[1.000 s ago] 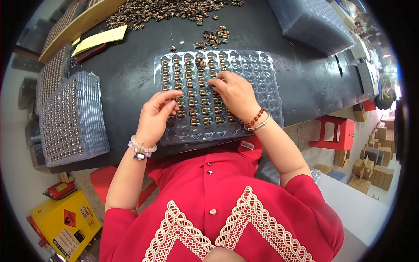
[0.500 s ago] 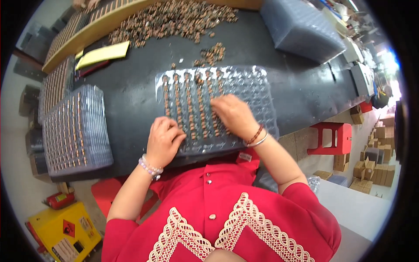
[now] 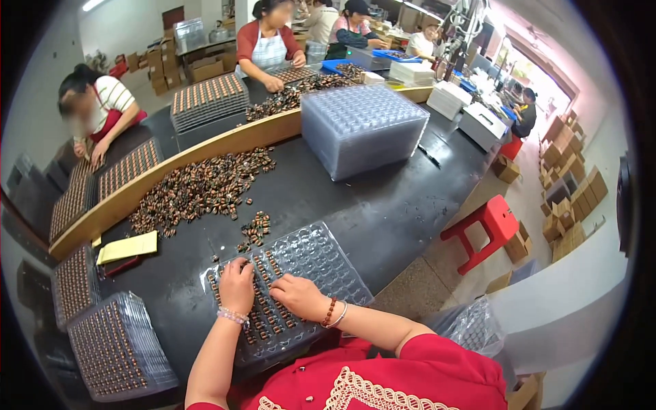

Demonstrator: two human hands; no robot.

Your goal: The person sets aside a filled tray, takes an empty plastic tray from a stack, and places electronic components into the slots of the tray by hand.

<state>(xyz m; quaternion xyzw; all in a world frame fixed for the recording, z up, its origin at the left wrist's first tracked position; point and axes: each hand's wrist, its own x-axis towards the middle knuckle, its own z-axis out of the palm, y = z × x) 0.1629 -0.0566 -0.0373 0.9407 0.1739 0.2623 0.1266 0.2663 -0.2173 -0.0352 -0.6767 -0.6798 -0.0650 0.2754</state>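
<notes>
A clear plastic tray with rows of round pockets lies in front of me. Its left rows hold small copper-and-black cylindrical parts; the pockets on its right side are bare. Over the far left of the tray is my left hand, fingers bent down and drawn together at the pockets. My right hand rests above the middle rows, its fingers curled in a pinch. Whatever is between the fingertips of either hand is hidden. Just beyond the tray sits a small cluster of the same parts.
A large heap of parts lies along a wooden divider. Stacked clear trays stand far right; filled trays stand left, near a yellow pad. Co-workers sit beyond the divider. A red stool stands right.
The view has tilted up, bringing co-workers into sight. My left hand has gone from the tray's near edge to its far left rows. My right hand is still over the filled rows.
</notes>
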